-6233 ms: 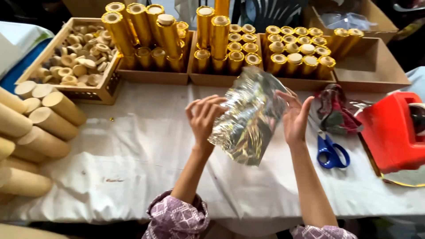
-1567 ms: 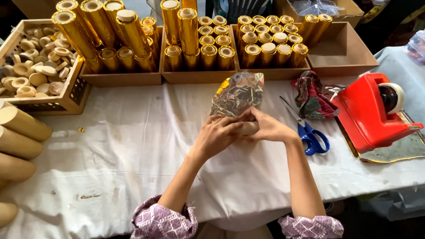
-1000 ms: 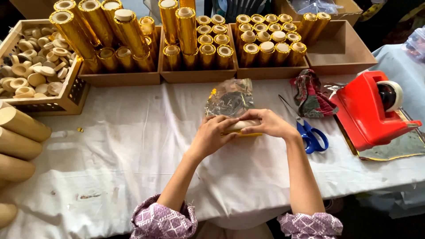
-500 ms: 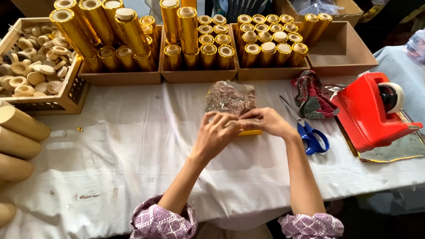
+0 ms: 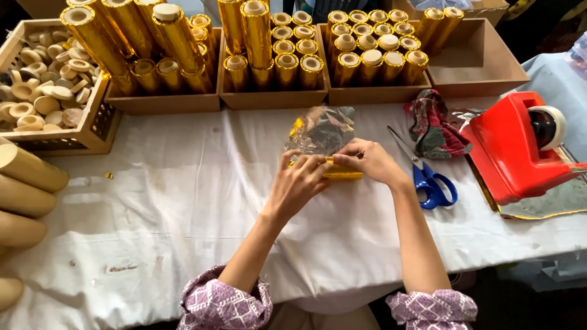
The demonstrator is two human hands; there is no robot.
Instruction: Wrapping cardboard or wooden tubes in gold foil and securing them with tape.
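Gold foil sheet (image 5: 321, 129) is lying half rolled around a tube (image 5: 342, 175) mid-frame; left hand (image 5: 298, 186) and right hand (image 5: 371, 162) are pinching it, much foil left loose

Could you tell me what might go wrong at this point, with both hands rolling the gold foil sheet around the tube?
The foil sheet looks thin and crinkled, so it may crease or tear under the left hand and right hand pressing it to the tube. Its free end stands up loose and could wrap askew. The blue-handled scissors lie close beside the right wrist, so a sideways move might knock them.
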